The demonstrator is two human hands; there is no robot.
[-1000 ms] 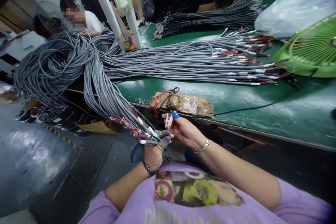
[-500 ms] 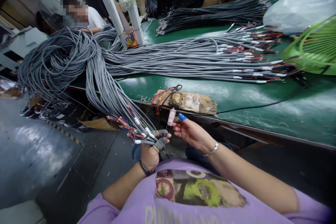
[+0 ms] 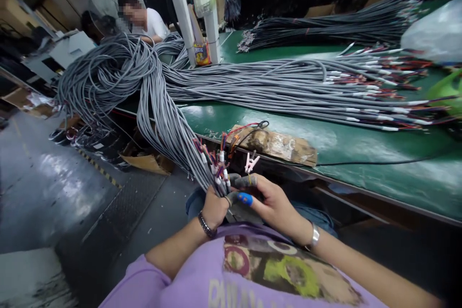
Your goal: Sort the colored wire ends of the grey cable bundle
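Note:
My left hand (image 3: 215,206) is closed around a bundle of grey cables (image 3: 169,122), near their white-taped ends with coloured wires (image 3: 218,168) fanning upward. Grey finger covers sit on its thumb and index finger. My right hand (image 3: 276,202) meets it from the right, fingers curled in and tips at the left fingertips. Blue tape wraps the right thumb, and a grey cover is on the index finger. Whatever lies between the right fingertips is hidden. Just above the right index finger, a pink clothespin (image 3: 250,162) stands at the bench edge.
On the green bench (image 3: 346,149) lie a wooden board (image 3: 288,147) with thin wires, a long row of grey cables (image 3: 252,82) and a black cable bundle (image 3: 310,31). A white bag (image 3: 433,33) lies far right. A co-worker (image 3: 153,21) sits beyond the coiled cables.
My right hand has come down and left from beside the clothespin to the left fingertips. The held cable ends now point up instead of left. The view has shifted left.

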